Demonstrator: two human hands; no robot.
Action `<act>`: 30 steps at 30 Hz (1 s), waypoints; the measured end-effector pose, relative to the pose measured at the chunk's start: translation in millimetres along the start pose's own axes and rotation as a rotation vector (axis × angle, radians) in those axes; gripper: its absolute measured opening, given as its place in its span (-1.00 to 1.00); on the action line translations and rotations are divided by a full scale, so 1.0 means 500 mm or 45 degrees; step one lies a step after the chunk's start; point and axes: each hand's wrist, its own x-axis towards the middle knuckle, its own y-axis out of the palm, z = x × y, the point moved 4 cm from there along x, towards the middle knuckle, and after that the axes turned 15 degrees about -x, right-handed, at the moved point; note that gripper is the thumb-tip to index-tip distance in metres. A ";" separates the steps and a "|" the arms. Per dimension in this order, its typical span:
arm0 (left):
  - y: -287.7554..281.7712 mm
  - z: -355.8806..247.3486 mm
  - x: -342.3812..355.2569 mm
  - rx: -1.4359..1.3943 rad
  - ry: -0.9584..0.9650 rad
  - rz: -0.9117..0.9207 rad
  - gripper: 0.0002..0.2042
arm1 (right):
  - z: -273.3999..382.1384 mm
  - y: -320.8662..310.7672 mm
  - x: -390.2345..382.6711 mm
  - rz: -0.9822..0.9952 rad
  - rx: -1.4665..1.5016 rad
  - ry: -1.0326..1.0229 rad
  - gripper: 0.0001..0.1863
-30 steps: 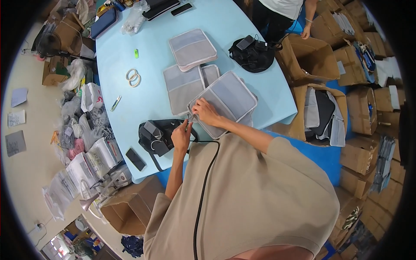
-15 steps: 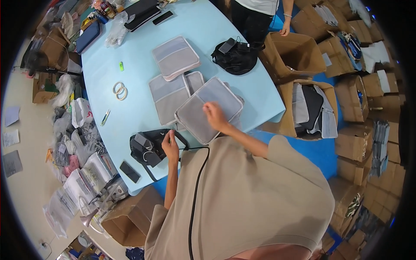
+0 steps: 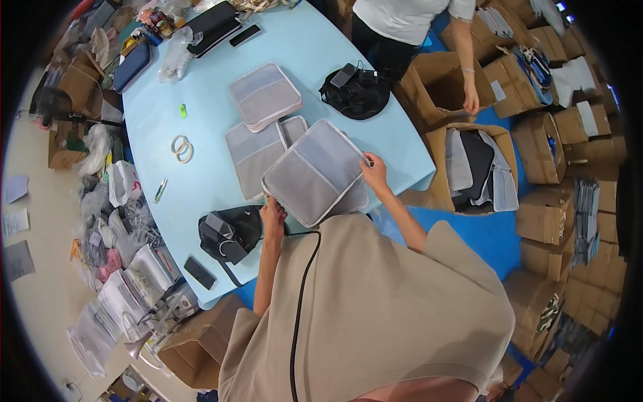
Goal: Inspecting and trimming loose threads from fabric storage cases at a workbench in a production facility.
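A flat grey fabric pouch point(image 3: 311, 175) with pale piping and a lighter mesh-like panel lies tilted over other pouches in front of me. My right hand point(image 3: 375, 173) pinches its right edge. At its lower left corner, my left hand point(image 3: 272, 218) is closed on the edge; the fingertips are partly hidden. Beneath and to the left sits another grey pouch point(image 3: 251, 161), partly covered. Farther back, a small stack of similar pouches point(image 3: 265, 97) lies on the light blue table point(image 3: 207, 87).
A black cap with small devices point(image 3: 228, 234) and a phone point(image 3: 199, 272) lie left of me; another black cap point(image 3: 355, 90) lies far right. Tape rings point(image 3: 181, 149) are at left. A carton of pouches point(image 3: 439, 161) stands right, near a co-worker's hand point(image 3: 471, 100).
My right hand has moved from the pouch's middle to its right edge. My left hand has left the near black cap for the pouch's lower corner. The co-worker's arm has lowered toward the cartons.
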 end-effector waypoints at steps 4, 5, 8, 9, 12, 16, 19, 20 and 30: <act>-0.017 -0.039 -0.025 -0.073 0.069 -0.065 -0.70 | 0.073 -0.029 -0.037 -0.151 -0.021 -0.252 -0.70; -0.019 -0.057 -0.032 -0.091 0.104 -0.045 -0.70 | 0.095 -0.037 -0.051 -0.147 -0.021 -0.252 -0.70; -0.028 -0.111 -0.049 -0.146 0.212 0.019 -0.71 | 0.186 -0.071 -0.102 -0.090 0.200 -0.237 -0.72; -0.031 -0.130 -0.054 -0.147 0.247 0.029 -0.72 | 0.212 -0.079 -0.117 -0.063 0.244 -0.264 -0.75; -0.047 -0.177 -0.066 -0.176 0.352 0.023 -0.75 | 0.260 -0.088 -0.146 0.007 0.325 -0.305 -0.80; -0.059 -0.235 -0.081 -0.124 0.461 -0.063 -0.70 | 0.312 -0.093 -0.171 0.087 0.327 -0.396 -0.76; -0.070 -0.270 -0.078 -0.063 0.522 -0.074 -0.70 | 0.326 -0.081 -0.180 0.234 0.189 -0.497 -0.65; -0.072 -0.282 -0.075 -0.007 0.547 -0.075 -0.71 | 0.329 -0.084 -0.178 0.236 0.187 -0.500 -0.65; 0.071 -0.363 -0.068 0.382 0.795 -0.082 -0.64 | 0.304 -0.010 -0.150 0.629 0.518 -0.226 -0.48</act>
